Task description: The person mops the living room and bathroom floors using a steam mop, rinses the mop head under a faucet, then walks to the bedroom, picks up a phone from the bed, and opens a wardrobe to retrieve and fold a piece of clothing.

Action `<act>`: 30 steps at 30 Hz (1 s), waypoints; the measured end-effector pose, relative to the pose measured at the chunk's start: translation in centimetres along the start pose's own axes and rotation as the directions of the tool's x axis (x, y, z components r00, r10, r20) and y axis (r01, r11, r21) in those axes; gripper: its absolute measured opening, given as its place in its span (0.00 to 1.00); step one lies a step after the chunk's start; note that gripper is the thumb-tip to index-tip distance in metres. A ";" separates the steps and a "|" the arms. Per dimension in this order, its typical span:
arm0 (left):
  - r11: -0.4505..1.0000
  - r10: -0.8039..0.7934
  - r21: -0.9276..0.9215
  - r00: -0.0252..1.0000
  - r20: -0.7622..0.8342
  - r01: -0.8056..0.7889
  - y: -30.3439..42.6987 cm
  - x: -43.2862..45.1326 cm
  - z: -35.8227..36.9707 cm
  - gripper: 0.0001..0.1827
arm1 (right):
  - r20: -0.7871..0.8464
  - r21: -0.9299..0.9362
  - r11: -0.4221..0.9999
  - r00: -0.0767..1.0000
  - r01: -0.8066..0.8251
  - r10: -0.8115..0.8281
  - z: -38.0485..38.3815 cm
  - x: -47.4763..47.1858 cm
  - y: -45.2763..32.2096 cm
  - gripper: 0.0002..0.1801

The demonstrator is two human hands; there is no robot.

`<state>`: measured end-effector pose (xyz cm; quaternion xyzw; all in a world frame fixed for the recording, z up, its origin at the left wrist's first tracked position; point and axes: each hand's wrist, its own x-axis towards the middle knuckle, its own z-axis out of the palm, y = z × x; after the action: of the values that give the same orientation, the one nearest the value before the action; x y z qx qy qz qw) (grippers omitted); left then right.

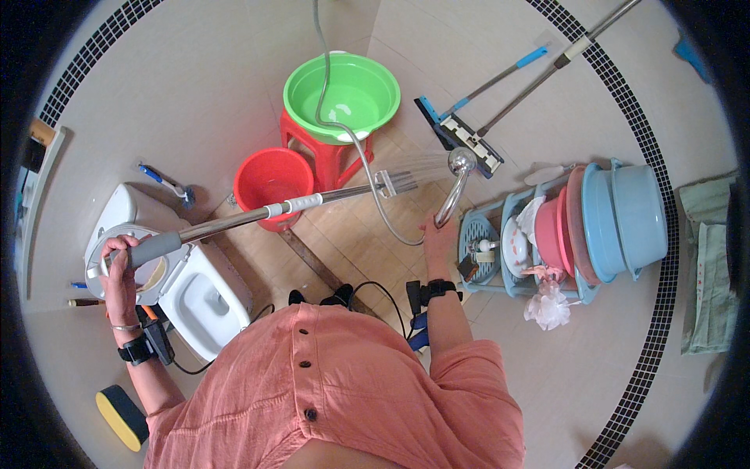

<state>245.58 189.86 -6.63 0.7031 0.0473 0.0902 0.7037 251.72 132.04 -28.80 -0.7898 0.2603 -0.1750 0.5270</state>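
My left hand (121, 272) grips the grey handle end of a telescopic metal mop pole (225, 221), which slants across the room. At the pole's far end is a narrow mop head (397, 183) with a white frame. In my right hand (440, 240) is a chrome shower head (462, 159), its grey hose (327, 76) looping down from above. Water sprays leftward from it toward the mop head. The pole passes over the rim of a red bucket (272, 176).
A green basin (345, 88) sits on a red plastic stool (331, 161). A white toilet (208, 299) stands at left. On the right, a blue rack (510, 202) holds stacked basins (627, 223). A squeegee (495, 82) and another mop (521, 97) lean against the wall.
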 end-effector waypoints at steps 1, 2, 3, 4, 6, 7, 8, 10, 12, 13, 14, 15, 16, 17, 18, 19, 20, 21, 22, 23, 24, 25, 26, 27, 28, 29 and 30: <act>1.000 -0.013 -0.002 1.000 -0.019 0.013 -0.1 0.0 -0.1 0.06 | 0.012 -0.034 0.999 1.000 -0.011 0.011 0.0 0.0 0.1 0.10; 1.000 -0.023 -0.014 0.999 -0.023 0.023 -0.2 0.0 -0.2 0.05 | 0.004 -0.081 0.996 0.999 -0.037 0.037 0.0 0.1 0.4 0.10; 0.999 -0.034 -0.025 0.999 -0.028 0.033 -0.4 0.0 -0.3 0.05 | -0.015 -0.040 0.999 1.000 -0.012 0.011 0.0 0.3 0.7 0.12; 0.996 -0.038 -0.083 0.999 -0.012 0.037 -0.6 -0.1 -0.5 0.05 | -0.053 -0.011 1.000 0.999 -0.001 0.000 0.0 0.5 1.1 0.13; 0.999 -0.004 -0.036 1.000 0.004 0.004 -0.8 -0.1 -0.7 0.04 | -0.129 0.001 1.000 0.991 0.029 -0.029 0.0 1.4 1.9 0.15; 0.999 0.015 -0.038 1.000 0.024 -0.015 -0.9 -0.1 -0.8 0.04 | -0.165 -0.017 0.999 0.985 0.048 -0.050 0.0 2.1 2.3 0.15; 0.999 0.032 -0.022 0.997 0.072 -0.030 -1.0 -0.2 -0.9 0.04 | -0.191 -0.048 0.997 0.980 0.052 -0.061 -0.1 2.7 2.6 0.15; 0.998 0.058 -0.011 0.984 0.166 -0.056 -0.9 -0.3 -1.1 0.04 | -0.255 -0.105 0.981 0.949 0.164 -0.186 -0.3 4.1 3.1 0.11; 0.999 0.045 0.006 0.987 0.157 -0.046 -0.6 -0.6 -1.2 0.06 | -0.299 -0.150 0.965 0.920 0.217 -0.253 -0.6 5.1 3.1 0.10; 0.999 0.052 -0.017 0.981 0.188 -0.050 -0.4 -0.7 -1.1 0.06 | -0.319 -0.159 0.961 0.910 0.224 -0.265 -0.7 5.5 3.0 0.10; 0.999 0.042 -0.003 0.985 0.167 -0.042 -0.3 -0.7 -1.1 0.08 | -0.344 -0.176 0.964 0.904 0.202 -0.252 -0.8 5.8 2.7 0.10; 0.999 0.041 0.026 0.987 0.154 -0.046 -0.1 -0.7 -1.1 0.07 | -0.344 -0.078 0.974 0.911 0.214 -0.228 -0.9 5.9 2.4 0.10; 0.998 0.043 0.033 0.986 0.159 -0.049 0.0 -0.7 -1.0 0.07 | -0.346 0.015 0.981 0.921 0.195 -0.178 -1.0 6.0 2.1 0.10; 0.998 0.045 0.041 0.985 0.165 -0.052 0.1 -0.7 -1.0 0.07 | -0.342 0.109 0.979 0.931 0.174 -0.127 -1.0 6.0 1.7 0.10; 0.998 0.048 0.041 0.986 0.158 -0.055 0.2 -0.7 -0.9 0.07 | -0.340 0.089 0.983 0.933 0.160 -0.121 -1.1 6.1 1.4 0.10; 0.998 0.051 0.041 0.987 0.152 -0.058 0.2 -0.6 -0.9 0.07 | -0.339 0.069 0.987 0.934 0.145 -0.114 -1.1 6.1 1.2 0.10; 0.999 0.048 0.012 0.985 0.168 -0.050 0.3 -0.6 -0.8 0.07 | -0.349 0.042 0.987 0.928 0.157 -0.132 -1.2 6.2 1.2 0.10; 0.997 0.054 0.044 0.987 0.154 -0.062 0.3 -0.5 -0.7 0.07 | -0.337 0.005 0.991 0.933 0.134 -0.124 -1.2 6.4 1.3 0.10; 0.997 0.057 0.047 0.985 0.160 -0.065 0.3 -0.5 -0.7 0.07 | -0.335 -0.036 0.990 0.932 0.138 -0.142 -1.2 6.5 1.6 0.10; 0.998 0.058 0.022 0.983 0.176 -0.063 0.3 -0.5 -0.6 0.08 | -0.331 -0.078 0.987 0.930 0.142 -0.160 -1.3 6.8 2.0 0.10; 0.996 0.060 0.052 0.984 0.166 -0.069 0.3 -0.5 -0.6 0.08 | -0.340 -0.173 0.971 0.915 0.166 -0.217 -1.2 7.0 2.5 0.10; 0.996 0.061 0.054 0.984 0.167 -0.071 0.4 -0.4 -0.5 0.08 | -0.343 -0.266 0.946 0.899 0.186 -0.273 -1.1 7.2 3.2 0.10; 0.997 0.059 0.033 0.982 0.182 -0.066 0.4 -0.4 -0.5 0.08 | -0.343 -0.368 0.915 0.891 0.165 -0.298 -1.1 7.3 3.8 0.10; 0.996 0.062 0.060 0.984 0.167 -0.073 0.5 -0.4 -0.4 0.08 | -0.319 -0.313 0.928 0.898 0.202 -0.303 -1.0 7.4 4.3 0.10; 0.995 0.063 0.063 0.984 0.167 -0.075 0.5 -0.3 -0.3 0.09 | -0.295 -0.268 0.942 0.914 0.200 -0.278 -0.9 7.2 4.8 0.10; 0.997 0.057 0.047 0.982 0.178 -0.067 0.6 -0.3 -0.2 0.09 | -0.280 -0.251 0.957 0.936 0.145 -0.215 -0.7 7.0 5.1 0.11; 0.995 0.065 0.069 0.984 0.167 -0.077 0.7 -0.2 -0.1 0.09 | -0.253 -0.200 0.961 0.937 0.193 -0.241 -0.6 6.7 5.3 0.11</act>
<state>245.29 189.95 -5.96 0.7354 -0.0328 0.0550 0.6746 255.55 126.00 -33.45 -0.8245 0.2560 -0.3169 0.3928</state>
